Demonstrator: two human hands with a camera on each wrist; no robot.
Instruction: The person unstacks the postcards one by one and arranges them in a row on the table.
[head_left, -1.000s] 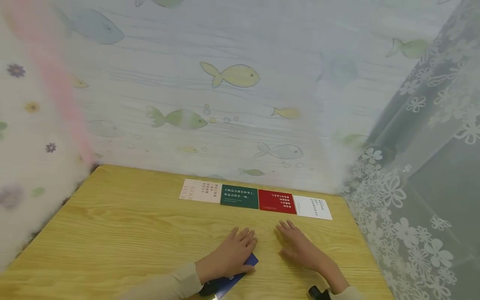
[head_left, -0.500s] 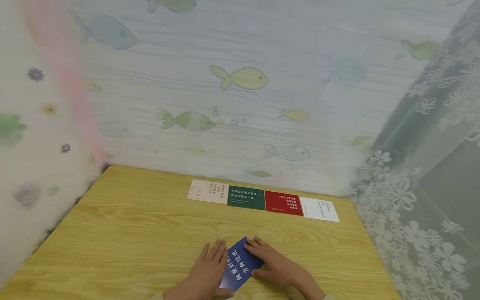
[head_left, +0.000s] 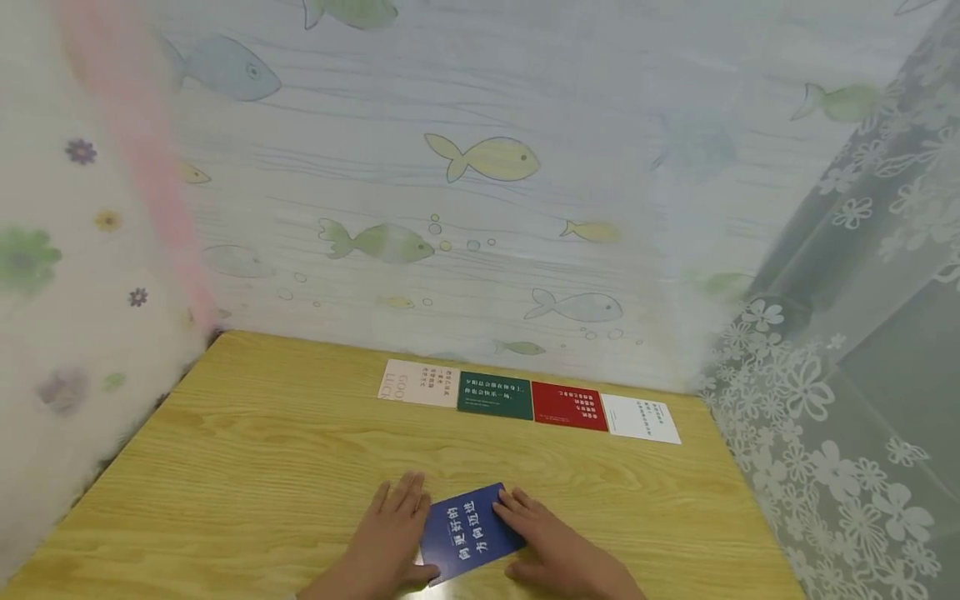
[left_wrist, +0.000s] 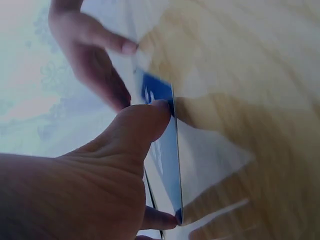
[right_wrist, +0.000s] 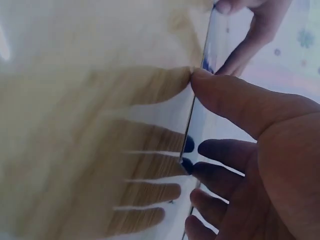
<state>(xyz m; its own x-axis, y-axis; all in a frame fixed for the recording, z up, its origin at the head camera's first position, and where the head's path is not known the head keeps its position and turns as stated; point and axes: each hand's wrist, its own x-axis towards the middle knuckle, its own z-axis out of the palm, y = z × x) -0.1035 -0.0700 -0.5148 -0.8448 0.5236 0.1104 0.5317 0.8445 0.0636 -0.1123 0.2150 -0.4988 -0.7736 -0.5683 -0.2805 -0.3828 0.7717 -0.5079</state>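
A blue card [head_left: 474, 533] with white printed characters lies slightly turned on the wooden table, between both hands. At its left edge is my left hand [head_left: 382, 533], fingers fairly straight, with the thumb by the near corner. My right hand [head_left: 562, 546] has its fingertips on the far right corner and its thumb near the right edge. In the left wrist view, the left thumb and a fingertip touch the card [left_wrist: 170, 160] along one side. The right wrist view has the right hand [right_wrist: 250, 145] with fingers spread along the card's edge.
Toward the table's [head_left: 247, 450] back edge lies a row of cards: pale pink [head_left: 416, 393], green [head_left: 495, 396], red [head_left: 570, 407] and white [head_left: 645, 419]. Behind them hangs a fish-patterned curtain [head_left: 360, 283]. Lace with white flowers [head_left: 832, 467] borders the right side.
The left hand has lifted off the top of the blue card to its left edge. The right hand has come in to its right side. Lately the card has turned clockwise, nearer square.
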